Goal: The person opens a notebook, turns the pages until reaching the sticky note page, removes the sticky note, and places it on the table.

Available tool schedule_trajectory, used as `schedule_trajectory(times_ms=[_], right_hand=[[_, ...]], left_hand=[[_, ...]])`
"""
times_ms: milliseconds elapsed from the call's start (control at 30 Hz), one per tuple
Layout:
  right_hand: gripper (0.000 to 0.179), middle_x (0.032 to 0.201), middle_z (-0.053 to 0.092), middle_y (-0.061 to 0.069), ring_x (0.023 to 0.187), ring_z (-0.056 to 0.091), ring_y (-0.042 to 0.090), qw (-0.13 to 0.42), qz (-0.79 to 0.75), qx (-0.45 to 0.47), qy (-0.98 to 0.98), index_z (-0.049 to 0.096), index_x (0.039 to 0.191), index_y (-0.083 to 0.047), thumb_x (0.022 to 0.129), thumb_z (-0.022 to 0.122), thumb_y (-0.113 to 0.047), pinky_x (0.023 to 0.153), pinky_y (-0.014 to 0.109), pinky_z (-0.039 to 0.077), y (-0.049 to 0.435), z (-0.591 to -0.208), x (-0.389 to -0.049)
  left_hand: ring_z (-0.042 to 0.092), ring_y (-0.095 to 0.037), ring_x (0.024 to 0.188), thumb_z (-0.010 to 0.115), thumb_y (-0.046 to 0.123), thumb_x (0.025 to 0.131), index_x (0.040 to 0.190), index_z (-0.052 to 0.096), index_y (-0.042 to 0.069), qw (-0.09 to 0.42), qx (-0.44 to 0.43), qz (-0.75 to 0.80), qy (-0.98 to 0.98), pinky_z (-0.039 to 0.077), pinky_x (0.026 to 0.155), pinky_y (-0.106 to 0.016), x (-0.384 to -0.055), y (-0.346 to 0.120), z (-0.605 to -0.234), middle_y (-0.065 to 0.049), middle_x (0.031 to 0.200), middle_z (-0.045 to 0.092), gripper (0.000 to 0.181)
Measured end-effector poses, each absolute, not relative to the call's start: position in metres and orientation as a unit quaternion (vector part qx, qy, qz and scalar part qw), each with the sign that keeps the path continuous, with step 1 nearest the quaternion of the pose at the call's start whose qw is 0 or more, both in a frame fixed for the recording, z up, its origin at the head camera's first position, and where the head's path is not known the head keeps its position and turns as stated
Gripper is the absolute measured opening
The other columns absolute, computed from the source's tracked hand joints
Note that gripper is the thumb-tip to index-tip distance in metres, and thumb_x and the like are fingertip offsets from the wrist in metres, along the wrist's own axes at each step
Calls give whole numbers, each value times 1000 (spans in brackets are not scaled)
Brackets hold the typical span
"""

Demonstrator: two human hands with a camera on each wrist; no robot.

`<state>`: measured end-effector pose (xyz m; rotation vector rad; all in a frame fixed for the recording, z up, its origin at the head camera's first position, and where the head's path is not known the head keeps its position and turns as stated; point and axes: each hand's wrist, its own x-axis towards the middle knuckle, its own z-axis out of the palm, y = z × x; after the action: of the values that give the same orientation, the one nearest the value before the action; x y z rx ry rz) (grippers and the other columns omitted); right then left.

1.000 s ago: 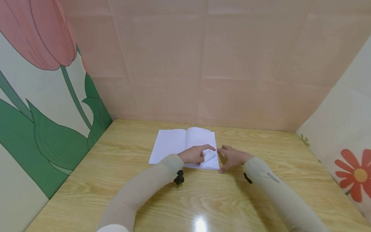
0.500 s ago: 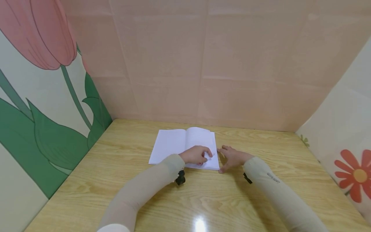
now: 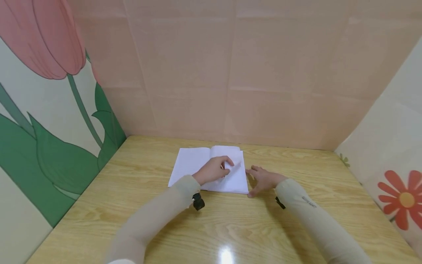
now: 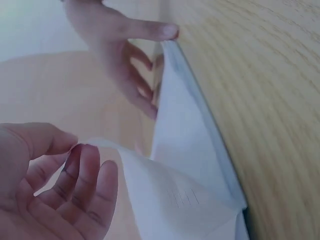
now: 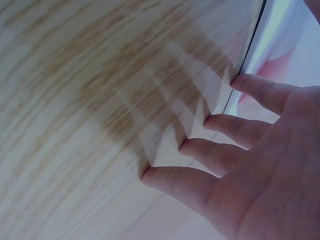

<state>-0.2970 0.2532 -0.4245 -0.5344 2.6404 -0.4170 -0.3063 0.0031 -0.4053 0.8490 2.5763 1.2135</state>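
Note:
An open notebook [image 3: 186, 165] with ruled white pages lies on the wooden table. Over its right half, the left hand [image 3: 211, 170] pinches a page [image 4: 165, 190] between thumb and fingertips. That page is lifted and curls towards the left, seen most plainly in the left wrist view. At the notebook's right edge is the right hand [image 3: 263, 180], its fingers spread. Its thumb is at the near right corner of the notebook, and in the right wrist view its fingertips [image 5: 147, 175] rest on the table.
The wooden table [image 3: 250, 227] extends around the notebook. A beige backdrop [image 3: 230, 73] stands behind it. Side panels carry a large tulip [image 3: 49, 40] on the left and a red flower [image 3: 406, 200] on the right.
The left hand, low over the right page with one finger extended at first, has curled its fingers onto a page and drawn it up and leftward. The right hand has stayed at the edge.

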Motion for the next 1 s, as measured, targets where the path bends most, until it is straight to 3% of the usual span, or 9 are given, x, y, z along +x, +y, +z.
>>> schedule_trajectory(times_ms=[233, 400, 733, 1000], right_hand=[[108, 156, 9, 32, 141, 6, 55, 213, -157, -187, 946, 24, 151, -2, 71, 83, -45, 107, 71, 14, 252, -424, -296], [109, 156, 6, 31, 142, 3, 54, 221, -162, -187, 943, 23, 152, -2, 72, 82, -47, 106, 73, 13, 253, -425, -295], [109, 157, 6, 30, 142, 2, 55, 223, -156, -191, 943, 23, 152, -3, 71, 81, -49, 105, 74, 13, 254, -427, -297], [109, 157, 5, 30, 142, 2, 54, 225, -159, -191, 942, 22, 152, -3, 73, 81, -49, 105, 73, 12, 254, -425, -296]], left_hand=[[53, -13, 71, 65, 9, 90, 108, 65, 18, -7, 260, 414, 872, 44, 59, -23, -299, -29, -386, -3, 81, 56, 20], [57, -13, 74, 65, 9, 89, 109, 65, 18, -37, 237, 426, 873, 46, 61, -25, -294, -53, -379, -4, 87, 61, 22], [54, -18, 74, 67, 8, 87, 108, 65, 13, -60, 187, 431, 881, 46, 64, -26, -285, -102, -378, -7, 88, 57, 21], [51, -18, 71, 66, 9, 89, 107, 64, 9, -35, 151, 428, 890, 43, 61, -27, -279, -135, -392, -7, 84, 53, 19]])
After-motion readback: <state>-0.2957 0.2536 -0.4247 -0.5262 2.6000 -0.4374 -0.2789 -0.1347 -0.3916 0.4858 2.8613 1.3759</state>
